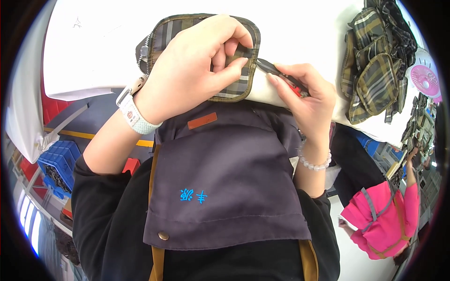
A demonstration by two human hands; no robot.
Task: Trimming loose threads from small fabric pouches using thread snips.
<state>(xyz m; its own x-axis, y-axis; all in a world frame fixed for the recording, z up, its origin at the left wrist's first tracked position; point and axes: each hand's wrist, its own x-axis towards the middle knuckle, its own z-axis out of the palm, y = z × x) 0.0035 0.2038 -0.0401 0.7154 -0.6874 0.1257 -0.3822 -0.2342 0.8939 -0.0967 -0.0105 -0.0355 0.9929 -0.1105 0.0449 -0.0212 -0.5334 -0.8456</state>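
Black snips (267, 65) at the bound edge of a plaid pouch (239, 89)

Right hand (311, 91): thumb and fingers closed round the snips, a bit of red showing in the grip, dark tip pointing left at the pouch's right-hand edge. Left hand (197, 58): thumb and index tips near each other with a gap between, other fingers curled beneath; cannot tell whether they pinch anything.

Pouch: on the white tabletop (300, 28), under the left hand. Rounded corners, olive and dark check with pale grey stripes, dark olive binding. Zipper teeth (144, 51) along the left side.

Left hand arched across it, knuckles up, wrist bent in from lower left, pale-banded watch (125, 97) on. Right forearm rises steeply; clear bead bracelet (315, 164) at wrist.

Farther out: dark apron (225, 159) below, more plaid pieces (377, 84) heaped at right.
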